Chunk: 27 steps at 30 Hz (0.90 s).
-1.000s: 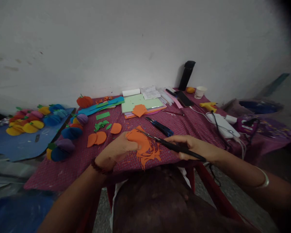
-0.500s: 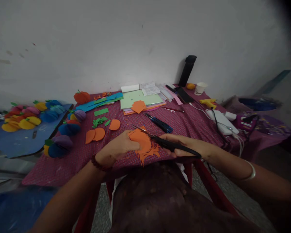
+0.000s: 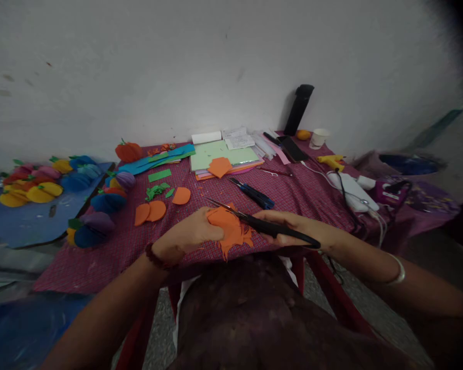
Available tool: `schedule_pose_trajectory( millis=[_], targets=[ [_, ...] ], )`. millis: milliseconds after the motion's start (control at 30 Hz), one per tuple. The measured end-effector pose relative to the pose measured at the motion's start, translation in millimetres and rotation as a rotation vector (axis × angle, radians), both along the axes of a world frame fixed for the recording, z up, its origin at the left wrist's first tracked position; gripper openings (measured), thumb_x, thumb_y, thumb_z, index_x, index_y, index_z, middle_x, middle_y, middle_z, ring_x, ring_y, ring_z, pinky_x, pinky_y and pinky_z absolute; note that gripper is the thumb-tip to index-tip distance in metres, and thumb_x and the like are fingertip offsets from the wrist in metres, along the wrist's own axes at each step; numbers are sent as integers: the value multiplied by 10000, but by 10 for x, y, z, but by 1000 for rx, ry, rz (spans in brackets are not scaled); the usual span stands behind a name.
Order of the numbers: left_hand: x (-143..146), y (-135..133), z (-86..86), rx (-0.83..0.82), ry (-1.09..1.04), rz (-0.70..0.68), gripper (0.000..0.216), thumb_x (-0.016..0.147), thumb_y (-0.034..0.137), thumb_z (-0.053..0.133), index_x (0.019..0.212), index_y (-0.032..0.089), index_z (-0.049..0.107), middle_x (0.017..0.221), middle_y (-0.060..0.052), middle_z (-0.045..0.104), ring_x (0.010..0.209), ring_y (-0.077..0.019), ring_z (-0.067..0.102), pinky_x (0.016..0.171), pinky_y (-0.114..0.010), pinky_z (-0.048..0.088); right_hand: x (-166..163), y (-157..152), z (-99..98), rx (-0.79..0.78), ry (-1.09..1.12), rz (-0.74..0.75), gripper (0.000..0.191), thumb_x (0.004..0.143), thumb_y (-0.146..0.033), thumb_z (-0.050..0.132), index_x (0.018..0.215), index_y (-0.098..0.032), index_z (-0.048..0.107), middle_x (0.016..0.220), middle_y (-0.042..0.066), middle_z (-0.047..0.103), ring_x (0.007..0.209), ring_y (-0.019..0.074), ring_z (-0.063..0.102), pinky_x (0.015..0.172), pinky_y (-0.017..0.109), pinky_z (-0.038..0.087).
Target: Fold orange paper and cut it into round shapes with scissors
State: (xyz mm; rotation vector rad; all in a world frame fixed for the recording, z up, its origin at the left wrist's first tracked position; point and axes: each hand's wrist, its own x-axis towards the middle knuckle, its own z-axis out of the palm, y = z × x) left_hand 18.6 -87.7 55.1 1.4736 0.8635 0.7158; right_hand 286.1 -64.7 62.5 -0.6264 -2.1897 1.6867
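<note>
My left hand (image 3: 195, 232) pinches a piece of orange paper (image 3: 226, 221) near the table's front edge. My right hand (image 3: 283, 224) is wrapped round the handles of black-handled scissors (image 3: 273, 227). Their blades point left and lie along the top edge of the orange paper. Thin orange scraps (image 3: 227, 247) hang or lie just below it. To the left are rounded orange paper pieces (image 3: 156, 210), and small green paper cut-outs (image 3: 157, 191) lie behind them. Another orange paper piece (image 3: 219, 167) rests on the stack of coloured sheets (image 3: 204, 155).
A blue-black box cutter (image 3: 252, 193) lies behind the scissors. Paper pumpkins (image 3: 108, 199) stand at the left, several more on a blue board (image 3: 11, 223). At the right are a phone (image 3: 292, 149), a black bottle (image 3: 299, 110), a cup (image 3: 318, 139), a yellow glue gun (image 3: 332, 162) and a power strip (image 3: 353, 192).
The camera view has shifted slightly. Both hands keep their grips, and the scissors stay at the top edge of the orange paper with little visible movement.
</note>
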Motion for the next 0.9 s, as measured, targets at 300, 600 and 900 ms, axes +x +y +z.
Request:
schedule_pose_trajectory(
  millis=[300,600,900],
  targets=[
    [22,-24,139,-26,80,-62,184,646,167,610,815,110,656,778,-36,660,708,-144,558,687,-251,477,41,46,-6,-23,-52,-5,685,793,-556,640,1323,-136,528,1276,127,583,1180,268,544,1009,382,425],
    [-9,-28,175,-65,245,-87,202,633,150,583,805,101,678,760,-30,663,693,-145,555,671,-250,471,81,89,104,-28,-123,42,690,789,-507,669,1351,-138,517,1302,135,572,1191,263,544,1031,399,412],
    [-42,-26,152,-63,235,-105,230,637,144,568,836,118,681,764,-11,650,669,-128,531,618,-223,443,91,121,179,29,-181,82,658,807,-526,636,1322,-127,540,1255,121,596,1153,258,561,993,372,431]
  ],
)
